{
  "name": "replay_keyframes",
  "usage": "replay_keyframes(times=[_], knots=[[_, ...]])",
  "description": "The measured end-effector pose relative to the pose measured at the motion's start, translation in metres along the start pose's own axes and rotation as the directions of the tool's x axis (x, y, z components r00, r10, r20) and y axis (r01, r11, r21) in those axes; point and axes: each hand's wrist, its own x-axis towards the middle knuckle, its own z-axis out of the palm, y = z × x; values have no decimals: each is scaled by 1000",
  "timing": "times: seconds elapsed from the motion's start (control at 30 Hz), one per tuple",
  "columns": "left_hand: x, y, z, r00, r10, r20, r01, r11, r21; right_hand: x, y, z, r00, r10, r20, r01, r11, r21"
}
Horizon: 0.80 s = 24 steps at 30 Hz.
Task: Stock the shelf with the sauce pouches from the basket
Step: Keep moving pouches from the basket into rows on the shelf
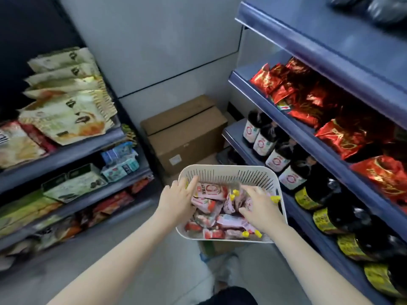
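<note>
One white slotted plastic basket [226, 167] with rounded corners, holding a dozen-odd soft pink-and-red sauce pouches [211, 191] with yellow caps; the exact count is hidden.
Left hand [178, 199]: fingers straight and close together, touching the top pouch by the left wall.
Right hand [257, 205]: fingers curled among the pouches; cannot tell whether they pinch one.
Beyond: two stacked cardboard boxes [187, 137].
Right: blue shelf [286, 119] with dark bottles [275, 155].

Head view as I receive it: cool, even, moderately bright light; soft shadows lie beneath each blue shelf [304, 137]. The basket [229, 169] at centre is sharpest. Blur smears the pale packets [66, 115] at left; wide-angle bowing bends the edges; red foil bags [343, 137] glint.
</note>
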Motion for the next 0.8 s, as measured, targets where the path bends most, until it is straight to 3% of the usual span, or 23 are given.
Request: replay_keyframes(times=[0.17, 0.37, 0.5, 0.6, 0.7, 0.8], knots=[[46, 4, 54, 987, -34, 160, 65, 979, -194, 45, 27, 47, 973, 77, 219, -84, 996, 24], [96, 29, 106, 946, 55, 318, 119, 857, -502, 81, 52, 74, 967, 197, 163, -205, 978, 34], [118, 65, 130, 925, 164, 342, 124, 721, -682, 112, 70, 90, 961, 242, 134, -254, 963, 86], [125, 90, 148, 923, 173, 344, 134, 692, -709, 133, 80, 105, 949, 246, 199, -276, 951, 137], [133, 101, 158, 935, 128, 330, 188, 610, -770, 148, 88, 117, 958, 215, 192, -251, 949, 190], [133, 101, 158, 962, 19, 272, 232, 468, -853, 157, 90, 125, 956, 166, 242, -198, 974, 111]])
